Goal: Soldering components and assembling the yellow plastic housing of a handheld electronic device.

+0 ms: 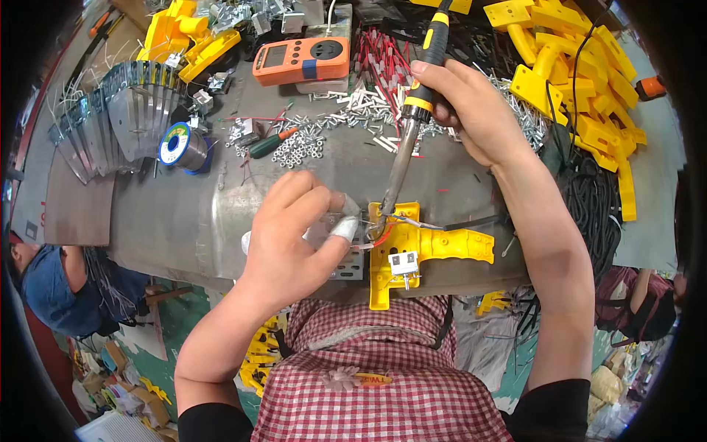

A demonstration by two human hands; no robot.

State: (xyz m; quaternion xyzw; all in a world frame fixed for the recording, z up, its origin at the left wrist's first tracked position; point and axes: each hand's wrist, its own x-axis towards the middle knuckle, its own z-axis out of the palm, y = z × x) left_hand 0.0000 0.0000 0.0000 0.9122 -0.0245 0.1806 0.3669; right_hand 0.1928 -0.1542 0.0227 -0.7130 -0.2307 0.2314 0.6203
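My right hand (471, 103) is wrapped round the yellow-and-black handle of a soldering iron (403, 158), which slants down to the left. Its tip is among thin wires at the upper left of a yellow plastic handle shell (434, 247), lying on the bench in front of me. My left hand (294, 236), with white coverings on its fingertips, pinches a thin wire beside the tip; the exact grip is partly hidden. A grey-black cable (475, 222) runs from the joint to the right. A small white-and-metal switch (403, 267) sits on the shell's lower part.
An orange meter (302, 60) stands at the back, near a solder spool (184, 147) and a green screwdriver (269, 144). Loose nuts (298, 151) and white sleeves (368, 103) lie beyond my hands. Yellow shells (582, 81) and black cables (585, 206) pile up at right.
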